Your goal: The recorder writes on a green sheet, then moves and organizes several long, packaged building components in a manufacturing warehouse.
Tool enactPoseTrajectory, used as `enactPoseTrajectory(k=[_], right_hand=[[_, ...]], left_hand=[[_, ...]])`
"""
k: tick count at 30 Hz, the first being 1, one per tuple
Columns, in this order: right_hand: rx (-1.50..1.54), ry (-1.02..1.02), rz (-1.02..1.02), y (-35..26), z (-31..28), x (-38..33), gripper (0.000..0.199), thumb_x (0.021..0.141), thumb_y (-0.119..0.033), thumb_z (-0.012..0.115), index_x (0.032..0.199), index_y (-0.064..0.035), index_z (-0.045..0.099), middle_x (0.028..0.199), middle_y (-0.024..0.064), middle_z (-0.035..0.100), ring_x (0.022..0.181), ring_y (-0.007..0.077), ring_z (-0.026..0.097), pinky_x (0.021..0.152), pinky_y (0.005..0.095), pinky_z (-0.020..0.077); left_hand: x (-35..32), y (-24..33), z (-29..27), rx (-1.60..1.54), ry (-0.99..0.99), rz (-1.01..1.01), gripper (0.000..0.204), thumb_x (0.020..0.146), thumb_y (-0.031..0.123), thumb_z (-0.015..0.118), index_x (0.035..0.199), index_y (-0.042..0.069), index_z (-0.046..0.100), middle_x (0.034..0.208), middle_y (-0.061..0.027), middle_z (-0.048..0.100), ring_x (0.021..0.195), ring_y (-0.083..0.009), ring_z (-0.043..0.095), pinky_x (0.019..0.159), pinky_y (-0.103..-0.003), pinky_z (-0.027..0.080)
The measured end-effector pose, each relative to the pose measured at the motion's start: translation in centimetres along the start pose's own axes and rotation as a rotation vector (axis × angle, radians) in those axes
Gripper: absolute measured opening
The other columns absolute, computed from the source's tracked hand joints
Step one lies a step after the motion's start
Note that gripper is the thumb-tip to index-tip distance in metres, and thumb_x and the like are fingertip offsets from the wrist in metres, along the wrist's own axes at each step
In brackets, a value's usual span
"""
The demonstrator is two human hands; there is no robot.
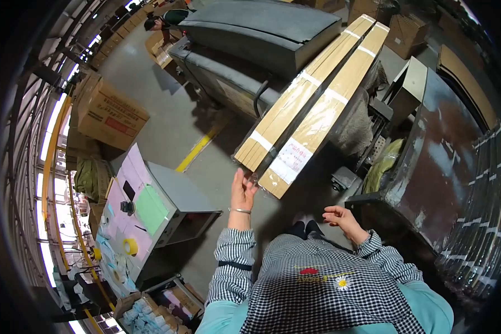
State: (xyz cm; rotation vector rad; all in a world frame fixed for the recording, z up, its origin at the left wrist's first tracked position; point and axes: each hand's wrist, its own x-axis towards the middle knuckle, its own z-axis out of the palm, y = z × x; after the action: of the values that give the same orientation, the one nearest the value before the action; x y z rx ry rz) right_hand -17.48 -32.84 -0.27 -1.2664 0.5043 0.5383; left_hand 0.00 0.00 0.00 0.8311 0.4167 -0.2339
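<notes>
Two long, narrow bundles of tan strips in clear plastic, the left bundle (pixel 286 117) and the right bundle (pixel 331 114), lie side by side, slanting away to the upper right. White bands cross both, and a white paper label (pixel 293 159) sits on the near end of the right one. My left hand (pixel 241 195) is at the near end of the left bundle, fingers extended and apart, by the loose plastic there; whether it presses on the film I cannot tell. Held lower and to the right, my right hand (pixel 344 220) is loosely curled, fingers apart, with nothing in it.
A grey desk (pixel 178 183) with papers, a phone and yellow tape (pixel 130 246) stands at left. Beyond it are cardboard boxes (pixel 111 114). A worn metal table (pixel 428 178) and plastic-wrapped stacks (pixel 479 206) are at right. Another person (pixel 164 23) bends over a box far off.
</notes>
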Motion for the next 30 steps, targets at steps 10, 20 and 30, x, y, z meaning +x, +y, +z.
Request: enactPoseTrajectory(k=[10,20,30], right_hand=[[-0.054,-0.089,-0.037,-0.1,0.6,0.3,0.037,0.090,-0.009,0.068,0.125,-0.0011,0.057,0.108,0.0054,0.067,0.094,0.0129,0.065,0.083,0.0252,0.0509],[-0.119,-0.107,-0.032,0.6,0.3,1.3,0.037,0.091,-0.011,0.067,0.125,-0.0003,0.057,0.106,0.0050,0.067,0.092,0.0116,0.064,0.079,0.0248,0.0496],[-0.182,-0.201,-0.009,1.8,2.7,3.5,0.034,0.092,-0.015,0.068,0.122,-0.0029,0.060,0.105,0.0047,0.070,0.092,0.0113,0.065,0.078,0.0250,0.0491]], left_hand=[[1.9,1.6,3.9,0.172,0.019,0.223,0.047,0.082,0.009,0.077,0.124,0.006,0.057,0.112,-0.0024,0.065,0.095,-0.0155,0.065,0.066,-0.026,0.054],[3.3,0.4,1.7,0.136,0.024,0.103,0.046,0.086,0.035,0.075,0.121,0.010,0.057,0.109,-0.0033,0.064,0.095,-0.0159,0.062,0.075,-0.031,0.052],[-0.9,-3.7,-12.0,0.105,0.362,-0.040,0.052,0.091,0.045,0.064,0.129,0.012,0.052,0.121,-0.0082,0.061,0.106,-0.0223,0.062,0.085,-0.040,0.050]])
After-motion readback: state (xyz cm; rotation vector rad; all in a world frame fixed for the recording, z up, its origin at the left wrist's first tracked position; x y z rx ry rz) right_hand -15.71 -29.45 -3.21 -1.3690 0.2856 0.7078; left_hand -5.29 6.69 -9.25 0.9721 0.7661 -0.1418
